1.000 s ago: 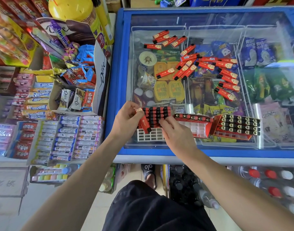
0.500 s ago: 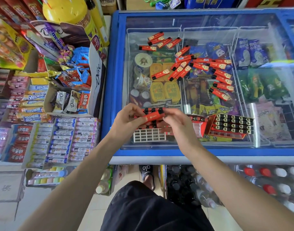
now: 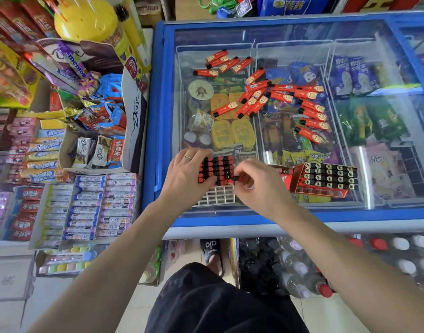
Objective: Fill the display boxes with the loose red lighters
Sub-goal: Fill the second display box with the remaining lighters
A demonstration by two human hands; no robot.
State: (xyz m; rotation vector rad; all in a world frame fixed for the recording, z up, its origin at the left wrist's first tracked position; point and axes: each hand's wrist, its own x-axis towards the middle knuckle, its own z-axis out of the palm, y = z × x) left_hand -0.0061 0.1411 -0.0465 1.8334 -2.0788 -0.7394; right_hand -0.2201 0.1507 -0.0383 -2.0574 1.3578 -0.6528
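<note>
Lighters (image 3: 282,97), red with black caps, lie scattered on glass.

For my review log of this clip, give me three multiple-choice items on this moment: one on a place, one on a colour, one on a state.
1. Where do the loose red lighters lie?
A. on the freezer's glass lid
B. on the floor
C. in the chocolate carton

2. What colour is the freezer frame?
A. green
B. blue
C. white

3. What is the right hand doing?
A. hanging idle
B. lying flat on the glass
C. pinching a lighter at the white grid tray

Answers: 1 A, they are scattered over the glass, above the frozen goods. 2 B, the rim is blue all round. 3 C, its fingertips hold a black-topped lighter beside the left hand.
</note>
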